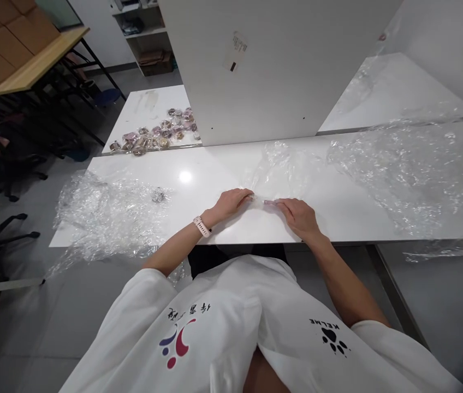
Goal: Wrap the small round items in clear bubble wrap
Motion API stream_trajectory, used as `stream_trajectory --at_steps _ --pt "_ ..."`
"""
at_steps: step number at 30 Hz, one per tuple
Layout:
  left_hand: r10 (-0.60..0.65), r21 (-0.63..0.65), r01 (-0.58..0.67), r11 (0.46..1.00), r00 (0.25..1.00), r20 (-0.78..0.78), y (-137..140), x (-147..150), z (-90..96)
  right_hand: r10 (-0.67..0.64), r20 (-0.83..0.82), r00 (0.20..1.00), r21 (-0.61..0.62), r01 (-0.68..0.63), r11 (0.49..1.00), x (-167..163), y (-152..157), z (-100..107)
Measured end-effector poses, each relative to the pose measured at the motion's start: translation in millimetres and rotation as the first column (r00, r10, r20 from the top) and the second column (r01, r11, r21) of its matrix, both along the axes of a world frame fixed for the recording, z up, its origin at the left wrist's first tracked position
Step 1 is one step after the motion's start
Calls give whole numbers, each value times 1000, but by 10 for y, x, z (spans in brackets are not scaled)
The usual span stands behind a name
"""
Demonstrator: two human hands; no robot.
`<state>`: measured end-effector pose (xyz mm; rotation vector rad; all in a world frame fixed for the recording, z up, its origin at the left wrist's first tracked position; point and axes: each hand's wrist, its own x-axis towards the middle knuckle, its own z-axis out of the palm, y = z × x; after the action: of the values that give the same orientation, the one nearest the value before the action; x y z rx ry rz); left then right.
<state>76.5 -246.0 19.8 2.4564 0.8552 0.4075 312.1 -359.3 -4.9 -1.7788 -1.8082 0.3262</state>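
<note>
Over the white table, my left hand [231, 203] is closed, its fingertips pinching clear plastic film [281, 164]. A short way to the right, my right hand [300, 216] is also closed, with thumb and fingers on a small pinkish, film-covered piece [270, 202]. What that piece is I cannot make out. Crumpled film spreads over the tabletop just beyond both hands, and a thin strip of it shows between the fingertips. The wrist of my left arm bears a pale pink watch band [202, 226].
A large heap of crumpled film [108, 218] lies on the left, hanging over the table's front edge. More film [411, 174] covers the right side. Several small wrapped items [158, 134] sit at the back left beside a tall white panel [272, 71].
</note>
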Motion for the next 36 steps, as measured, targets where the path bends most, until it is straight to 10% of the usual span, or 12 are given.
stream_trajectory --at_steps 4,8,14,22,26,31,36 --pt "57 -119 -72 990 990 -130 12 80 140 -116 -66 991 -280 93 956 -6 13 142" --pt "219 100 -206 973 965 -144 -83 70 153 -234 137 963 -28 240 970 -68 -38 177" --pt "-170 171 163 972 985 22 -439 -298 -1 196 130 972 121 -211 970 35 -381 23" --pt "234 -109 -229 967 971 43 86 36 36 -84 -207 975 -35 78 996 168 51 116" --pt "330 -165 -360 918 925 -187 399 286 179 -262 -79 962 -235 237 943 212 386 229" --pt "357 232 -344 910 934 -17 39 284 98 -270 166 948 168 243 955 92 163 230" --pt "265 63 -264 963 964 -5 -409 300 -246 -130 78 988 142 119 983 -26 -180 14"
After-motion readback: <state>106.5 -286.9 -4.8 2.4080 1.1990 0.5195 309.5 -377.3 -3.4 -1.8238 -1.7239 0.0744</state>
